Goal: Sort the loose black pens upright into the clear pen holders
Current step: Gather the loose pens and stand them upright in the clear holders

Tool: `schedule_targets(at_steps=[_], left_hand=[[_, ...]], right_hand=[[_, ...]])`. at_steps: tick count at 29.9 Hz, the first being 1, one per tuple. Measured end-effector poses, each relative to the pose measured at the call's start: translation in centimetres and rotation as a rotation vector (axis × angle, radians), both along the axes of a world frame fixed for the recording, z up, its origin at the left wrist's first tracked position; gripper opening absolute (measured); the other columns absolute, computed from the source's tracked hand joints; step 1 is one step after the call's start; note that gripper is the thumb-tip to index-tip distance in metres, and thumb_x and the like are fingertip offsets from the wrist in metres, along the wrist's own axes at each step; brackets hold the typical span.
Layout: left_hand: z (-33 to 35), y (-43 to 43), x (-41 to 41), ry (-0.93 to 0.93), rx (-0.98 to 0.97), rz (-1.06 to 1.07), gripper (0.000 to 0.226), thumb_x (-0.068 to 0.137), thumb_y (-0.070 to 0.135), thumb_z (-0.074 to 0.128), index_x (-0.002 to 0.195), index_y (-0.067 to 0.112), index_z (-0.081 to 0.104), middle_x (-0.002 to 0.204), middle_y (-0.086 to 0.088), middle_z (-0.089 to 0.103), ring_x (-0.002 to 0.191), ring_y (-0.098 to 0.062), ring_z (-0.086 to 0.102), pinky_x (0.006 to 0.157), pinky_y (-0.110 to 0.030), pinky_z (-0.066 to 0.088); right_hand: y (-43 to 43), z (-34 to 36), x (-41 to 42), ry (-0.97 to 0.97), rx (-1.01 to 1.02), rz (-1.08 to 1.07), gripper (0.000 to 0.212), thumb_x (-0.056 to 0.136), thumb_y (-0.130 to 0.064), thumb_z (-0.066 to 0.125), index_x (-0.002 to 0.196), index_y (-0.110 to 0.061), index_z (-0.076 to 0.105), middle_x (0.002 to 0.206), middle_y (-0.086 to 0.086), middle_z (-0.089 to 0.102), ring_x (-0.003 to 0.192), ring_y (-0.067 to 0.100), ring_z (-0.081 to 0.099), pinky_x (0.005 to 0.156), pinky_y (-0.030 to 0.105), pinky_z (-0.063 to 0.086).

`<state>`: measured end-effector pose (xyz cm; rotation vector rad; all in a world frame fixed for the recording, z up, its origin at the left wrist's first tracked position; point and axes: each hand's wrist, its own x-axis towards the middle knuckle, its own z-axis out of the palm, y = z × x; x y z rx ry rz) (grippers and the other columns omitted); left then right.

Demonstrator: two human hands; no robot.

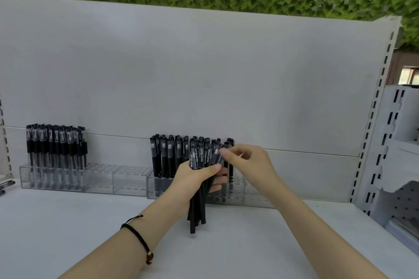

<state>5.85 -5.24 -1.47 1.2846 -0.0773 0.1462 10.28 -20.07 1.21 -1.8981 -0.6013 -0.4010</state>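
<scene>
**Black pens (197, 210): one bundle in hand, holders part-filled**

Left hand (192, 179) grips the bundle upright above the desk (226, 244), near its rear edge. Right hand (247, 161) pinches one cap at the bundle's top. Centre holder (254, 197) behind: left slots filled, right slots bare. Rear-left holder (127, 179): likewise half bare. Judged roughly midway; the bundle remains.

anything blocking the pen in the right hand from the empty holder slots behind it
Nothing visible does. The right hand pinches a pen from the bundle gripped by the left hand; the empty slots lie open just behind, right of the standing pens.
</scene>
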Motion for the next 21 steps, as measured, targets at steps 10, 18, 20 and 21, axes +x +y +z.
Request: schedule_targets(at_steps=[10, 18, 20, 21], left_hand=[[0.1, 0.0, -0.2, 0.013, -0.035, 0.01, 0.017, 0.087, 0.0, 0.066, 0.104, -0.004, 0.064, 0.093, -0.02, 0.074, 0.089, -0.033, 0.073, 0.077, -0.04, 0.06], [0.2, -0.3, -0.2, -0.01, 0.119, -0.038, 0.026, 0.088, 0.006, 0.066, 0.113, 0.004, 0.058, 0.099, -0.01, 0.075, 0.088, -0.029, 0.073, 0.073, -0.04, 0.061], [0.2, -0.1, -0.1, -0.023, 0.124, -0.015, 0.021, 0.089, 0.006, 0.065, 0.109, 0.0, 0.061, 0.097, -0.011, 0.075, 0.088, -0.029, 0.073, 0.074, -0.039, 0.061], [0.2, 0.0, -0.1, -0.025, 0.115, -0.004, 0.018, 0.09, 0.006, 0.064, 0.106, -0.002, 0.062, 0.096, -0.012, 0.075, 0.088, -0.029, 0.073, 0.074, -0.039, 0.061]], right_hand=[[-1.0, 1.2, 0.7, 0.088, 0.404, -0.064, 0.024, 0.095, -0.026, 0.059, 0.084, -0.006, 0.066, 0.067, 0.014, 0.056, 0.048, 0.014, 0.039, 0.045, 0.024, 0.03], [-1.2, 0.5, 1.3, -0.196, 0.284, -0.247, 0.028, 0.095, -0.027, 0.058, 0.069, -0.017, 0.054, 0.057, -0.009, 0.047, 0.056, 0.013, 0.04, 0.057, 0.027, 0.034], [-1.0, 0.0, 1.7, -0.199, 0.197, -0.243, 0.025, 0.094, -0.029, 0.059, 0.07, -0.024, 0.055, 0.06, -0.01, 0.052, 0.056, 0.008, 0.043, 0.057, 0.025, 0.034], [-0.8, -0.2, 1.9, -0.2, 0.145, -0.238, 0.022, 0.094, -0.03, 0.059, 0.072, -0.025, 0.057, 0.064, -0.011, 0.054, 0.057, 0.005, 0.044, 0.058, 0.024, 0.035]])
